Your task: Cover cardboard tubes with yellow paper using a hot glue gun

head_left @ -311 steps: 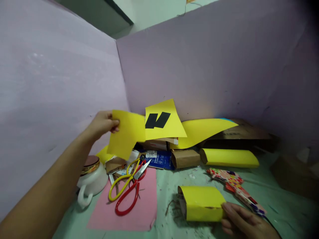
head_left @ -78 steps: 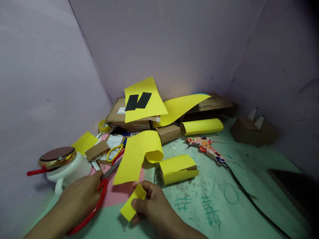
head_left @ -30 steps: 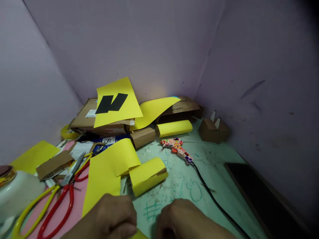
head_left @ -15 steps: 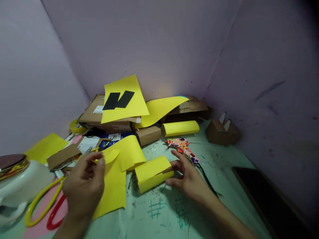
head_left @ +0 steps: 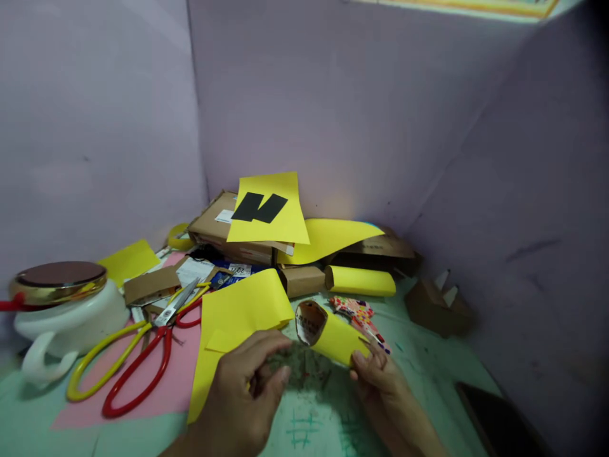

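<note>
My right hand (head_left: pixel 380 381) grips a cardboard tube wrapped in yellow paper (head_left: pixel 340 339) near its right end. The tube is lifted and tilted, its brown open end facing left and toward me. Just left of it, my left hand (head_left: pixel 252 387) is empty, with fingers curled and a gap between thumb and forefinger. Behind that hand lies a folded yellow paper sheet (head_left: pixel 242 308), partly hidden by it. A flower-patterned glue gun (head_left: pixel 354 310) rests beyond the tube, partly covered by it.
Scissors with red and yellow handles (head_left: pixel 159 333) and a lidded white mug (head_left: pixel 71 317) stand left. Behind are a cardboard box (head_left: pixel 214 231), yellow paper with black pieces (head_left: pixel 285 222), a brown tube (head_left: pixel 302 279) and another yellow tube (head_left: pixel 361 280). A small cardboard piece (head_left: pixel 438 308) sits right.
My right hand has closed on the yellow-wrapped tube and raised it, turning its open end toward me. My left hand has moved right, toward the tube. The view has shifted.
</note>
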Motion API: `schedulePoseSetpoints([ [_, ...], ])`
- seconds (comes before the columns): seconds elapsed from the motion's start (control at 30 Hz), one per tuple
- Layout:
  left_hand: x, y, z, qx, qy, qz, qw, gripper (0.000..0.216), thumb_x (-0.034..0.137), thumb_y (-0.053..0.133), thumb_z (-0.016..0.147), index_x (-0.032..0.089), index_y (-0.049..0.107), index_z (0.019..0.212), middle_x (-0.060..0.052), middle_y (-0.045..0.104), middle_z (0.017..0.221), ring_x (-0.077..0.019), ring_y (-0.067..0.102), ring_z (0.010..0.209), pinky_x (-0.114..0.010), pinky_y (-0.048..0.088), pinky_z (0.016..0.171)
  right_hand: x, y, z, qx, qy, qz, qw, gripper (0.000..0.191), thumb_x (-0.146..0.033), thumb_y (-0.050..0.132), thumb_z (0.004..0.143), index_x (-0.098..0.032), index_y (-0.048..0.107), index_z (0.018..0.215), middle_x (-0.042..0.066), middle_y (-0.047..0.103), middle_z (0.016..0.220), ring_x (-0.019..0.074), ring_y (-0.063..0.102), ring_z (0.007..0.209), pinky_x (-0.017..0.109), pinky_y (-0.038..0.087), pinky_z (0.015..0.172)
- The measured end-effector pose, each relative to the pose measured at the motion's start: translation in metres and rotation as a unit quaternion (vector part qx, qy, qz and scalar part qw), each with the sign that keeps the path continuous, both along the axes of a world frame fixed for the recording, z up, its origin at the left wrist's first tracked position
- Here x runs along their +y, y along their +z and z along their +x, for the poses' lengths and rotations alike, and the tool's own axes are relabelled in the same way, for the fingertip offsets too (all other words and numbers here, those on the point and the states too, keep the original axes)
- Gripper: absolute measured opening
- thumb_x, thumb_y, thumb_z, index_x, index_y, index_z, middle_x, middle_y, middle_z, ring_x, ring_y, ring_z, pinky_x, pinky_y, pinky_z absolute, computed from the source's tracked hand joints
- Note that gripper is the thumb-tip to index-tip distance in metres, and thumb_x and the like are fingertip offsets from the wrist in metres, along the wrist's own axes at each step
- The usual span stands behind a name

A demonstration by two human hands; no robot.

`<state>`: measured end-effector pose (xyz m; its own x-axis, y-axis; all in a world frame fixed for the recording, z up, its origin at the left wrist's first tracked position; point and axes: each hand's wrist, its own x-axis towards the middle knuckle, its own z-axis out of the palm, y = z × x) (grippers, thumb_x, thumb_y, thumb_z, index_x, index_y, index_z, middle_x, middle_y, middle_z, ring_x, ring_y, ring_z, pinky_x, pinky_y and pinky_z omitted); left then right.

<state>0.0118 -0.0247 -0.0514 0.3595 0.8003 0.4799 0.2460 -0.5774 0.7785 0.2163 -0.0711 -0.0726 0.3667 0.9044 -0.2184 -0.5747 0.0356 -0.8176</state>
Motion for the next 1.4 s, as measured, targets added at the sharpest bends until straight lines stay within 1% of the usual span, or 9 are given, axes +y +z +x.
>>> schedulePoseSetpoints([
  [0.2, -0.005, -0.009, 0.004, -0.050, 0.021, 0.016, 0.998, 0.035, 0.007, 0.054, 0.074, 0.028, 0.052, 0.102, -0.002, 0.052, 0.113, -0.0063, 0.055, 0.063, -0.017, 0.048, 0.057, -0.004, -0.007, -0.014, -0.011, -0.043, -0.022, 0.999, 0.052, -0.028, 0.084, 0.054, -0.021, 0.061, 0.100, 0.002, 0.071, 0.084, 0.0143, 0.064, 0.060, 0.018, 0.048, 0.045],
  [0.4, -0.001, 0.001, 0.004, -0.072, -0.085, -0.203, 0.973, 0.019, 0.026, 0.062, 0.072, 0.017, 0.062, 0.090, -0.003, 0.060, 0.084, -0.0094, 0.046, 0.054, -0.021, 0.038, 0.048, -0.007, -0.002, -0.022, -0.161, -0.062, -0.020, 0.985, 0.073, -0.032, 0.087, 0.050, -0.021, 0.047, 0.111, -0.003, 0.070, 0.066, 0.0138, 0.062, 0.052, 0.020, 0.047, 0.045],
  [0.53, -0.001, 0.007, 0.010, -0.140, -0.176, -0.365, 0.903, 0.028, 0.031, 0.064, 0.071, 0.015, 0.068, 0.093, -0.005, 0.068, 0.080, -0.0189, 0.059, 0.072, -0.030, 0.047, 0.071, -0.009, 0.002, -0.028, -0.158, -0.049, 0.015, 0.986, 0.071, -0.031, 0.086, 0.050, -0.025, 0.045, 0.107, -0.001, 0.073, 0.071, 0.0173, 0.066, 0.061, 0.021, 0.047, 0.048],
  [0.77, 0.003, -0.004, 0.013, -0.191, -0.153, -0.448, 0.860, 0.029, 0.039, 0.074, 0.062, 0.016, 0.073, 0.078, -0.004, 0.069, 0.070, -0.0204, 0.060, 0.067, -0.031, 0.047, 0.066, -0.016, -0.006, -0.029, -0.213, -0.063, 0.066, 0.973, 0.045, -0.027, 0.079, 0.061, -0.027, 0.052, 0.098, -0.001, 0.070, 0.069, 0.0159, 0.062, 0.056, 0.023, 0.046, 0.047],
  [0.93, 0.005, -0.017, 0.011, -0.154, -0.113, -0.429, 0.883, 0.027, 0.042, 0.074, 0.063, 0.016, 0.070, 0.072, 0.000, 0.060, 0.056, -0.0132, 0.053, 0.054, -0.021, 0.039, 0.049, -0.015, -0.012, -0.014, -0.360, -0.001, 0.050, 0.932, 0.024, -0.025, 0.073, 0.068, -0.023, 0.070, 0.092, 0.003, 0.070, 0.081, 0.0174, 0.061, 0.065, 0.028, 0.050, 0.056],
  [1.13, 0.002, -0.013, 0.017, -0.027, -0.013, -0.433, 0.901, 0.032, 0.047, 0.063, 0.067, 0.016, 0.057, 0.062, 0.009, 0.035, 0.042, -0.0038, 0.023, 0.035, -0.017, 0.013, 0.035, -0.005, -0.021, -0.008, -0.318, 0.035, -0.012, 0.948, 0.016, -0.027, 0.076, 0.063, -0.017, 0.074, 0.075, 0.005, 0.071, 0.072, 0.0178, 0.061, 0.064, 0.028, 0.050, 0.058],
  [1.27, 0.003, -0.016, 0.014, 0.073, 0.108, -0.288, 0.949, 0.025, 0.040, 0.063, 0.068, 0.020, 0.048, 0.072, 0.007, 0.047, 0.054, -0.0101, 0.043, 0.043, -0.022, 0.034, 0.042, -0.001, -0.025, -0.010, -0.261, 0.038, -0.054, 0.963, 0.016, -0.025, 0.079, 0.056, -0.016, 0.074, 0.068, 0.005, 0.069, 0.065, 0.0170, 0.060, 0.058, 0.027, 0.049, 0.053],
  [1.33, 0.003, -0.018, 0.012, 0.117, 0.152, -0.090, 0.977, 0.027, 0.034, 0.064, 0.069, 0.021, 0.051, 0.089, 0.000, 0.056, 0.077, -0.0164, 0.054, 0.062, -0.029, 0.045, 0.054, -0.001, -0.023, -0.011, -0.244, 0.035, -0.065, 0.967, 0.017, -0.024, 0.080, 0.052, -0.015, 0.073, 0.065, 0.004, 0.068, 0.061, 0.0157, 0.059, 0.054, 0.026, 0.048, 0.049],
  [1.4, 0.002, -0.018, 0.013, 0.144, 0.100, 0.114, 0.978, 0.025, 0.025, 0.061, 0.075, 0.023, 0.053, 0.099, -0.006, 0.056, 0.096, -0.0213, 0.056, 0.081, -0.035, 0.047, 0.066, 0.000, -0.021, -0.012, -0.235, 0.034, -0.068, 0.969, 0.016, -0.022, 0.081, 0.050, -0.015, 0.073, 0.063, 0.003, 0.067, 0.058, 0.0138, 0.057, 0.051, 0.024, 0.046, 0.047],
])
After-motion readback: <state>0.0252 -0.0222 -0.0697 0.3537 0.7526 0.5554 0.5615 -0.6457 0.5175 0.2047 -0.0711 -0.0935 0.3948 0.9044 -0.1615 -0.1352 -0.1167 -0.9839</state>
